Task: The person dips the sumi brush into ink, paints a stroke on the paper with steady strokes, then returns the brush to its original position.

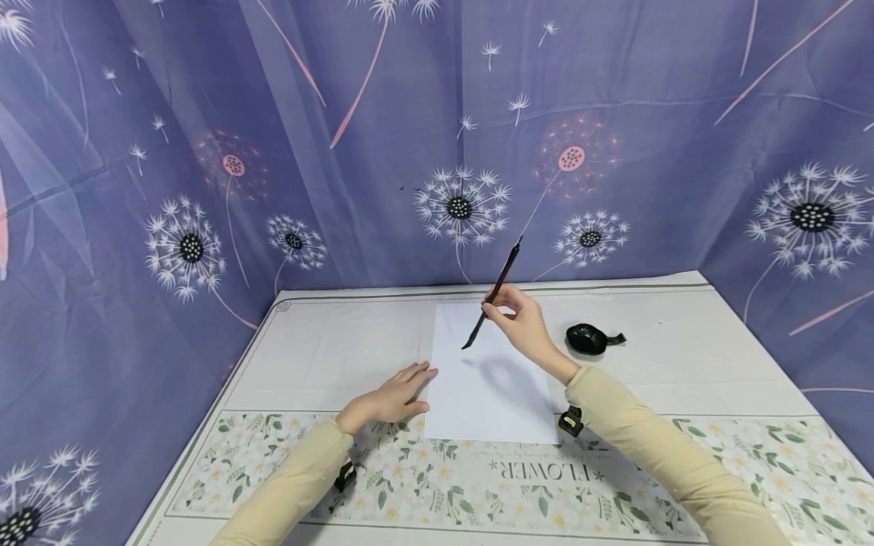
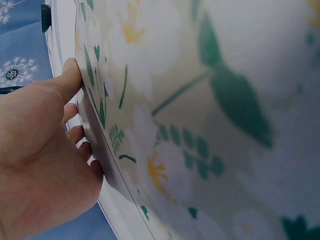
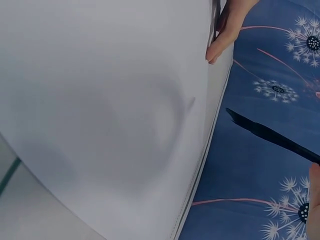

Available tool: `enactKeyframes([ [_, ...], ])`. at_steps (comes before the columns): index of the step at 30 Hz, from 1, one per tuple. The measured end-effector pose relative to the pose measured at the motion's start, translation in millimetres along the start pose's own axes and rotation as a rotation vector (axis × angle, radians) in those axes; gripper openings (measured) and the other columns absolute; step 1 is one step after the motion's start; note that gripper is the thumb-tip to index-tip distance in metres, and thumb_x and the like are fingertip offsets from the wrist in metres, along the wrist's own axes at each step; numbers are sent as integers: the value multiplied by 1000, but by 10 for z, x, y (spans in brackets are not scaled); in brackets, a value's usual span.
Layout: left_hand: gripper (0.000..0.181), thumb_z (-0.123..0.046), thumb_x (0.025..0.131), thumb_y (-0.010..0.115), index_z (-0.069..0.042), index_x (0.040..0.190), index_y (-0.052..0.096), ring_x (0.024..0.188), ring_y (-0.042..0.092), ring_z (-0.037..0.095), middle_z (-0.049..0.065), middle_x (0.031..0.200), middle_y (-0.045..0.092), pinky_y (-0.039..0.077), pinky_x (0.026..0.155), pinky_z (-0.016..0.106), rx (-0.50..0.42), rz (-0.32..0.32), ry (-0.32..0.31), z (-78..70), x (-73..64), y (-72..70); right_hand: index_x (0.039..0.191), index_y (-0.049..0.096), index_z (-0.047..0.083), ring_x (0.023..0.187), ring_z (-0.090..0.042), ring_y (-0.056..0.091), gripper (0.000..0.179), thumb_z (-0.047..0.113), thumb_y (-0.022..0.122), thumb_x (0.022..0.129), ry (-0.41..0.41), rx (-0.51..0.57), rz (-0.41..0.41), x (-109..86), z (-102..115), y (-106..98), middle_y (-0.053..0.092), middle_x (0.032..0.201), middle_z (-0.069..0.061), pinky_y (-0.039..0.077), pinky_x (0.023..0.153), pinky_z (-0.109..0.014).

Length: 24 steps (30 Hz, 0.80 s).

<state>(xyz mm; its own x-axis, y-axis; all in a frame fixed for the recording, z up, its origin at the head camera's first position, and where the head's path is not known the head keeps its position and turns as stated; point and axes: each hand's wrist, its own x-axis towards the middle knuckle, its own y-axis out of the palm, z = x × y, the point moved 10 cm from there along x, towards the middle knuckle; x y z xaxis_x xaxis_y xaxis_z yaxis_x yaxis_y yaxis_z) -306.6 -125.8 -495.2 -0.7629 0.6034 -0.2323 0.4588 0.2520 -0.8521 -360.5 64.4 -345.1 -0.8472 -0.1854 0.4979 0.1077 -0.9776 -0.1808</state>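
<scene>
My right hand (image 1: 522, 322) pinches a dark writing brush (image 1: 505, 268) by its handle, tilted, with the black tip (image 3: 240, 119) pointing down. The brush tip hangs above a white sheet of paper (image 1: 492, 409), and a shadow of hand and brush falls on the sheet. No marks show on the paper. My left hand (image 1: 394, 394) rests on the table by the sheet's left edge, fingers stretched out, fingertips right at the paper; in the left wrist view the palm and thumb of this hand (image 2: 45, 135) lie along the flowered cloth.
A small black dish (image 1: 586, 339) with a short handle stands right of the paper. The white tablecloth (image 1: 341, 334) has a flowered band (image 1: 273, 462) along the near side. A purple dandelion curtain (image 1: 382, 152) encloses the table at the back and sides.
</scene>
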Motion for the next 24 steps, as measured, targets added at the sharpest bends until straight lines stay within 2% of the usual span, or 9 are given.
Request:
enactKeyframes([
  [5,64,-29,101,50,-8,154,21,149,11,38,20,161,11,20,118,57,2,-3,-5,5,4,-4,99,61,-12,92,-28,70,13,-5,64,89,-1,-29,25,-15,4,49,68,90,-15,59,78,-24],
  [12,64,-30,102,50,-9,154,20,149,11,38,19,161,11,20,119,56,9,3,-3,14,9,9,99,61,-12,94,-35,69,12,-4,63,90,-2,-71,50,-26,-20,103,67,92,-23,58,79,-24],
  [14,64,-30,102,50,-8,154,21,149,12,39,20,161,12,20,118,56,11,-2,2,15,5,8,99,61,-11,94,-36,68,11,-4,63,90,-3,-71,55,-20,-116,121,67,93,-24,59,79,-24],
  [19,64,-29,101,51,-5,153,22,148,13,40,22,160,14,22,118,57,13,-13,13,19,3,6,99,62,-6,94,-34,69,10,-1,64,91,5,-60,60,0,-384,163,68,94,-21,58,80,-24],
  [24,63,-29,101,50,-6,153,22,148,14,40,22,160,14,21,118,57,15,-16,10,17,3,0,99,62,-3,94,-28,70,10,2,65,91,-18,-55,75,-12,-423,205,69,93,-16,59,80,-26],
])
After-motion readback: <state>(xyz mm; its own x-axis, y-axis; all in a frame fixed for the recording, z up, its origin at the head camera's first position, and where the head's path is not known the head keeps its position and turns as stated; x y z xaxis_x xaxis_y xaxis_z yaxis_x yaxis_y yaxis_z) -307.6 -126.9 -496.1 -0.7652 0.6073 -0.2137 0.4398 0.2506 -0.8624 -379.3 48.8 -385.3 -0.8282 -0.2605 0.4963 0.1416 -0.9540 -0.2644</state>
